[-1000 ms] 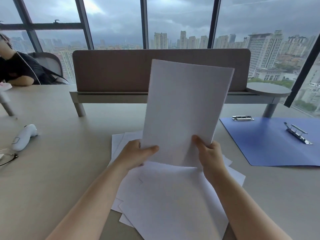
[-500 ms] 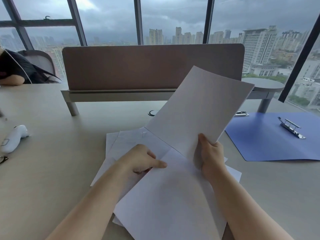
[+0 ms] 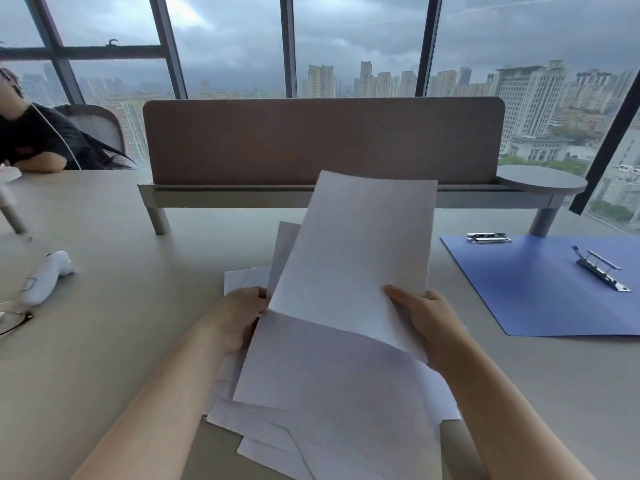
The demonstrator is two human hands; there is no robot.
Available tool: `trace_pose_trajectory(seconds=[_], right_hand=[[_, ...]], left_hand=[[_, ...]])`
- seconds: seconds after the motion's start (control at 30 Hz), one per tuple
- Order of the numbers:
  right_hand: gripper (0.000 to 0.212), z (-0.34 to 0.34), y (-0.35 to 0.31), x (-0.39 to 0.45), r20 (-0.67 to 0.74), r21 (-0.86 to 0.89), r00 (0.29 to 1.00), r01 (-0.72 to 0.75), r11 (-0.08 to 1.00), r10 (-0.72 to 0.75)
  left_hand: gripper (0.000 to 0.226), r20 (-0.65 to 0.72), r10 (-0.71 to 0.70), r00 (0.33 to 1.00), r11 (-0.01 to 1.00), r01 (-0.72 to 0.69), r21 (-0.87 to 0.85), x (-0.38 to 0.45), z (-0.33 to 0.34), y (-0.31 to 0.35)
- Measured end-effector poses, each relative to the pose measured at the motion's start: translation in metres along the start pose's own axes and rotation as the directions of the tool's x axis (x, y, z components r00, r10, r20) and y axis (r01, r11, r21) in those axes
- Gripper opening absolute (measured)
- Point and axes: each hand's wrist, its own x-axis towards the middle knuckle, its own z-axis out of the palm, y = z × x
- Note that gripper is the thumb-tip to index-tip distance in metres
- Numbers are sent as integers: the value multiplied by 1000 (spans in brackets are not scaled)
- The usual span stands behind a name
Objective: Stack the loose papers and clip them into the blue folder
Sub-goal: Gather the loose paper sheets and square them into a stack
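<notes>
Several loose white papers [image 3: 332, 403] lie fanned out on the table in front of me. My right hand [image 3: 424, 323] grips the lower right edge of a raised sheaf of white sheets [image 3: 356, 258] that tilts up toward me. My left hand [image 3: 239, 313] holds the sheaf's lower left edge, its fingers partly hidden behind the paper. Another sheet [image 3: 284, 251] stands up just behind the sheaf on the left. The open blue folder [image 3: 540, 292] lies flat at the right, with a metal clip [image 3: 601, 268] on it and a second metal clip [image 3: 488, 238] at its far edge.
A brown divider panel [image 3: 322, 140] on grey legs crosses the table behind the papers. A white handheld device [image 3: 45, 277] and glasses [image 3: 14, 317] lie at the left edge. A person in black [image 3: 38, 140] sits at the far left. Windows stand beyond.
The raised sheaf has swung from leaning right back to nearly upright and lower. My left hand has left the papers on the table and taken the sheaf's left edge.
</notes>
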Motion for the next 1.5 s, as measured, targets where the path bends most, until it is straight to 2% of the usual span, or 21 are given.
trace_pose_trajectory(seconds=[0.1,0.2,0.3,0.37,0.47,0.53,0.6,0.67,0.7,0.77,0.83,0.87,0.93,1.0,1.03,1.07,1.13,1.17,1.23,1.3,1.5], right_hand=[[11,5,4,-8,124,-172,992,-13,985,35],[6,9,7,-11,144,-317,989,22,948,25],[5,16,8,-12,104,-339,994,23,940,13],[9,20,11,-12,123,-348,992,25,937,19],[18,25,18,-13,166,-398,986,54,916,14],[14,26,18,-14,183,-408,983,85,909,-10],[12,27,13,-16,188,-417,981,129,900,-53],[34,24,11,-12,137,-476,980,191,859,-143],[34,21,10,-10,104,-501,975,221,837,-196],[26,15,12,-3,54,-591,960,251,767,-273],[25,12,17,1,56,-753,960,221,620,-274],[28,12,19,1,75,-828,964,203,523,-256],[60,15,21,-2,115,-919,971,185,349,-210],[95,23,18,-6,161,-955,973,197,223,-167],[109,27,16,-6,169,-967,974,193,164,-147],[118,30,13,-6,167,-977,977,183,111,-135],[126,35,6,-3,154,-987,982,158,23,-108],[128,37,3,0,145,-989,985,145,-5,-91],[128,40,-3,8,117,-993,992,115,-29,-56],[129,44,-8,15,75,-997,997,74,-28,-34],[124,51,-23,29,-9,-999,1000,-10,34,22]], left_hand=[[22,14,38,999,996,-37,-78,3,-4,-2],[27,21,33,999,988,-30,-151,4,-2,-1],[21,-20,1,1000,969,-6,-247,7,1,-1],[26,-60,-31,998,960,13,-281,10,3,-3],[26,-21,49,999,994,-51,-94,10,5,-7],[21,12,111,994,992,-112,62,5,7,-8],[21,-22,127,992,980,-122,158,7,6,-9],[22,-73,168,983,967,-150,205,13,1,-9],[23,-108,183,977,967,-159,197,13,-2,-8],[30,-189,158,969,987,-152,45,18,-9,-8],[33,-230,96,968,985,-125,-117,18,-14,-7],[25,-236,66,969,975,-114,-193,18,-16,-7],[15,-195,25,981,925,-96,-368,15,-17,-11],[22,-130,-4,991,784,-78,-615,17,-18,-12],[15,-80,23,997,657,-76,-750,18,-21,-14],[19,-36,80,996,540,-73,-838,17,-22,-15],[82,47,169,985,432,-31,-901,21,-23,-19],[100,72,202,977,390,-13,-921,24,-25,-20],[110,93,238,967,375,-3,-927,22,-23,-21],[108,99,249,963,353,5,-936,18,-20,-20],[103,68,289,955,392,-53,-918,19,-13,-22]])
